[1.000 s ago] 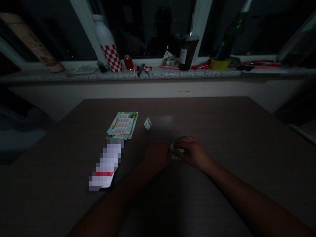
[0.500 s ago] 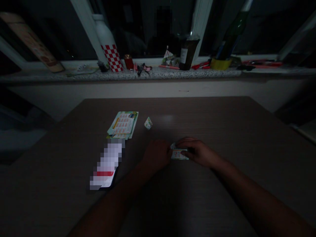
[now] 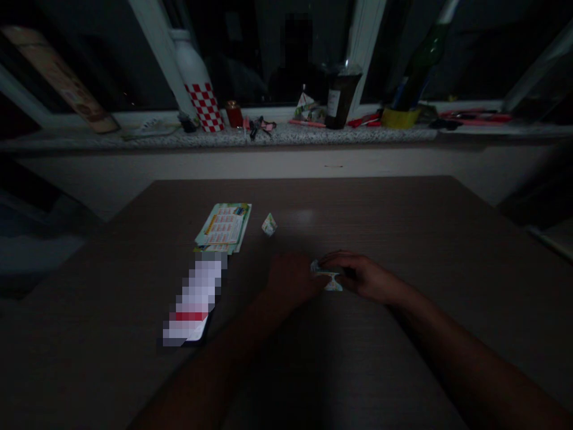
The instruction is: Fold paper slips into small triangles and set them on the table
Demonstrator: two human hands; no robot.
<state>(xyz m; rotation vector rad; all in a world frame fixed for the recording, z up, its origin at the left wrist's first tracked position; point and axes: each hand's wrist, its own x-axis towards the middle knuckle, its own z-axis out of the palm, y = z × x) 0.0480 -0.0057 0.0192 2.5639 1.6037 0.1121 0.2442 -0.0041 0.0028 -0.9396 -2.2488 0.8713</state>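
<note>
A small piece of printed paper [image 3: 333,286], partly folded, lies on the dark table between my two hands. My left hand [image 3: 293,278] presses on its left side, fingers curled and thumb over the paper. My right hand [image 3: 362,278] grips its right side, with the fingers bent over the far edge and the thumb near the front. Much of the paper is hidden beneath the fingers. Farther back and to the left sits a small folded paper piece [image 3: 269,225], touched by neither hand.
A stack of printed calendar sheets [image 3: 224,227] lies on the left of the table [image 3: 380,209]. In front of it rests a phone [image 3: 197,298] with a lit, blurred screen. Behind, the windowsill [image 3: 286,136] carries a checkered bottle [image 3: 203,98], a dark cup [image 3: 342,98] and a green bottle [image 3: 421,68].
My left hand has shifted slightly right, its thumb now farther over the paper and covering more of it. My right hand has hardly moved.
</note>
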